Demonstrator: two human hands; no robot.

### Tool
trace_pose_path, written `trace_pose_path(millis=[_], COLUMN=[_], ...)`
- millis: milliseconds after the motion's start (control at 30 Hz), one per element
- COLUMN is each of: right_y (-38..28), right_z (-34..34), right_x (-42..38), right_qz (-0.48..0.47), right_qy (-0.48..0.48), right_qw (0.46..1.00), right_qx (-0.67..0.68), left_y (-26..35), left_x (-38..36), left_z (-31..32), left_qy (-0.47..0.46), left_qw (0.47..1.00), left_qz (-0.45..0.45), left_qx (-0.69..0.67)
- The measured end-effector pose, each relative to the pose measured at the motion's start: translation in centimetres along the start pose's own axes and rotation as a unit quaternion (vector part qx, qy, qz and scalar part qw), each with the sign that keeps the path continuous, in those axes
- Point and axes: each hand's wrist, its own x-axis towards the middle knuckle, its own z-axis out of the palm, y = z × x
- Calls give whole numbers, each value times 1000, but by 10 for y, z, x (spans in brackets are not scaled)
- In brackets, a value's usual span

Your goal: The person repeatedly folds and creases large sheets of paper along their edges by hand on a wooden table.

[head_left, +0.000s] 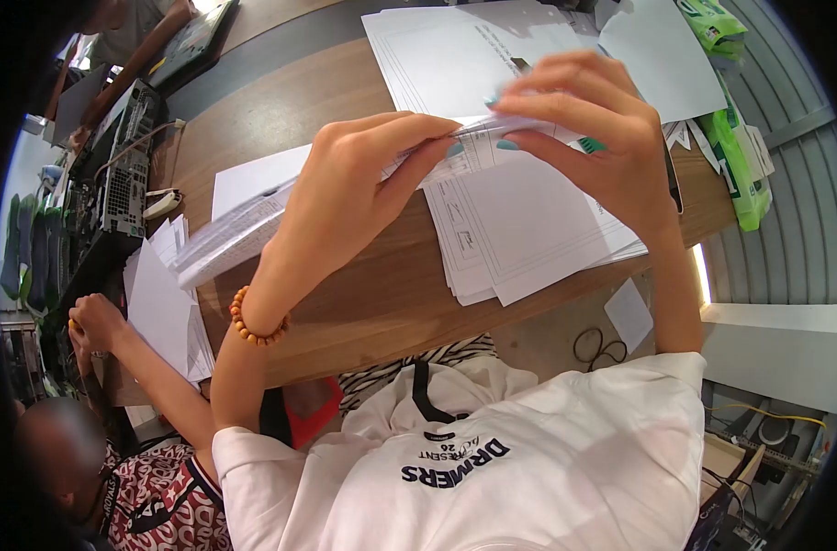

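Note:
My left hand point(359, 179), with a beaded bracelet point(253, 321) on the wrist, pinches a bundle of printed paper sheets point(239, 234) between thumb and fingers. The bundle extends down to the left, its far end blurred, and past my fingertips toward the right. At its right end is my right hand point(588, 129), thumb apart from the curled fingers, whose tips are smeared by motion. Below it lies a stack of printed sheets point(528, 239) on the wooden table point(363, 317). Farther back are more large printed sheets point(446, 64).
On the left, a computer case point(124, 188) stands near more papers point(166, 312). A seated person point(161, 491) reaches an arm along that side. Another person's arm point(157, 41) is at the far left beside a dark device point(193, 46). Green packaging point(740, 174) lies at the right edge.

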Motion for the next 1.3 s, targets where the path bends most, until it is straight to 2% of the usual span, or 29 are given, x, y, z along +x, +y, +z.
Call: trace_pose_path(millis=[33, 67, 133, 167, 200, 233, 300, 333, 367, 467, 500, 567, 600, 633, 700, 767, 833, 900, 1033, 1067, 1133, 1233, 1300], right_y=[-2, -7, -12, -11, -10, -11, -14, -19, -23, -37, -42, -50, -54, -58, -64, -62, -56, -63, -64, -63, -63, -68, -64], right_z=[1, 2, 4, 3, 2, -1, -7, -14, -19, -27, -26, -20, -16, -13, -8, 3, 11, 15, 21, 22, 26, 30, 32], right_x=[1, 2, -4, -13, -21, -27, -40, -45, -53, -73, -79, -90, -91, -92, -93, -104, -115, -113, -123, -123, -122, -122, -122], right_qz=[-1, 87, 172, 298, 418, 420, 387, 376, 380, 358, 364, 372, 347, 350, 360, 334, 220, 230, 227, 228, 159, 159, 190], right_qy=[1, 66, 130, 77, 21, 21, 54, 50, 48, -73, -74, -114, -128, -129, -118, -98, -113, -111, -104, -104, -107, -105, -101], right_qw=[1000, 993, 973, 937, 874, 872, 830, 832, 830, 876, 874, 873, 895, 893, 902, 920, 963, 961, 964, 964, 981, 981, 976], right_qx=[-1, 38, 77, 164, 249, 250, 398, 406, 406, 314, 313, 293, 250, 250, 206, 182, 103, 105, 90, 90, 20, -21, 19], left_y=[0, -1, 1, 4, 6, 7, 9, 11, 16, 30, 27, 20, 18, 18, 18, 15, 12, 11, 9, 11, 12, 11, 11], left_x=[0, -2, -4, -6, -9, -12, -21, -30, -35, -52, -57, -69, -72, -73, -75, -78, -80, -81, -80, -79, -77, -74, -66], left_z=[2, 4, 10, 13, 16, 18, 23, 27, 32, 50, 57, 71, 75, 77, 80, 86, 89, 90, 89, 87, 85, 82, 80], left_qy=[0, 27, 54, 67, 79, 77, 76, 60, 58, 16, 13, 6, 25, 24, 8, 3, -3, -33, -55, -67, -79, -81, -101], left_qw=[1000, 999, 997, 997, 996, 996, 978, 974, 975, 988, 989, 998, 998, 998, 988, 985, 981, 983, 979, 981, 982, 991, 990], left_qz=[1, -18, -36, -31, -26, -27, 111, 133, 130, 64, 63, -26, -19, -20, 36, 46, 57, 29, 42, 27, 11, -26, -69], left_qx=[1, -22, -43, -10, 24, 23, 160, 173, 169, 139, 133, 56, 56, 54, 149, 166, 184, 176, 190, 180, 169, 100, 73])
